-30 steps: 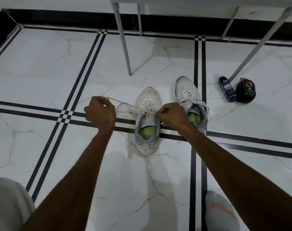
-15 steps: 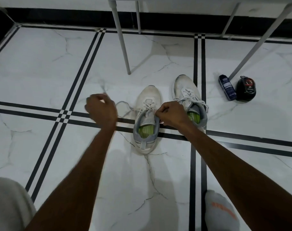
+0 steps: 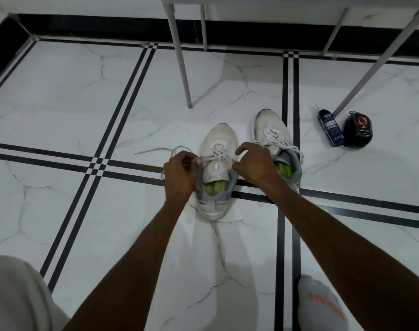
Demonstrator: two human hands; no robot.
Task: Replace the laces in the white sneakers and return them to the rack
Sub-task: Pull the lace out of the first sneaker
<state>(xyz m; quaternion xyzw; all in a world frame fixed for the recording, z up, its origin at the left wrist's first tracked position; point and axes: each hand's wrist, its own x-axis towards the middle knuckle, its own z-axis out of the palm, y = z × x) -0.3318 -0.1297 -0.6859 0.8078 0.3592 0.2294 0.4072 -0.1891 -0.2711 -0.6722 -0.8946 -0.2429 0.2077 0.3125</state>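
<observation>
Sneakers, two of them, white and scuffed grey at the toes, stand side by side on a white marble floor (image 3: 84,96) crossed by black lines, toes pointing away from the person. The left sneaker (image 3: 217,149) sits nearer; it has a grey collar, a lime-green insole and a white lace (image 3: 218,152) crisscrossed over the tongue. The right sneaker (image 3: 273,137), just beside it and a little farther, is laced, with its ends hanging loose over the side.

Both hands work at the left sneaker's top eyelets. The left hand (image 3: 179,173) has its fingers curled, pinching the lace end at the shoe's left side; slack lace trails onto the floor to the left. The right hand (image 3: 254,163) pinches the lace at the shoe's right side, fingers bent.

Far right, a dark blue bottle (image 3: 330,127) lies touching a round black tin (image 3: 357,130), by a grey metal leg (image 3: 179,63). A grey sock with orange print (image 3: 320,306) shows at the near edge.
</observation>
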